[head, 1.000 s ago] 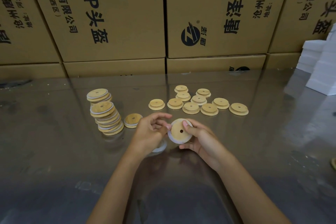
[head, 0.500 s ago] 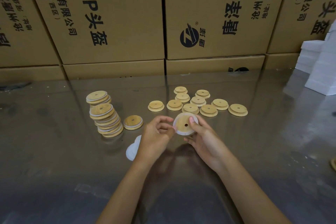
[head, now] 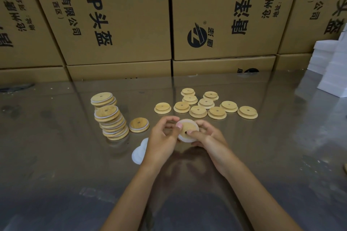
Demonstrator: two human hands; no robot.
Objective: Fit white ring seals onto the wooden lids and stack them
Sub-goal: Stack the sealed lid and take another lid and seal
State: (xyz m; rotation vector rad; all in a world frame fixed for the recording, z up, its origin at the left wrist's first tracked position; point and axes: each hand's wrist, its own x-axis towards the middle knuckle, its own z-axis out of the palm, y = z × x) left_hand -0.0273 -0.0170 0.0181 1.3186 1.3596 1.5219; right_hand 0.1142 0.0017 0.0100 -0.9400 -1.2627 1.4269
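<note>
Compared with a second ago, the round wooden lid with a small centre hole (head: 188,130) has tipped flatter, its broad face now turned more upward than toward the camera, and both hands have carried it a little farther from the body, closer to the loose lids. The left hand (head: 163,137) no longer covers the heap of white ring seals (head: 139,150), which now shows on the table (head: 56,155) just beside the left wrist.

The lid is held above the table between the two hands. The right hand (head: 208,138) pinches it with the thumb pressed near the centre hole and fingers curled beneath; the left hand's fingertips work at its left rim, where a white ring seal (head: 183,138) runs round the lower edge. Being a disc, it has no long axis; its face tilts up and slightly toward the person.

To the left stands a leaning stack of sealed wooden lids (head: 112,124), with another short stack (head: 102,99) behind it and one sealed lid (head: 139,124) lying flat beside it. Beyond the hands lie loose unsealed wooden lids (head: 205,106), stepped side up.

Brown cardboard cartons (head: 120,15) line the back, printed sideways in black: "O-P头盔", "科技有限公司", "(西区)", a round logo, large letters "AH", and an address line too small to read fully. White foam blocks (head: 332,69) stand at the right.
</note>
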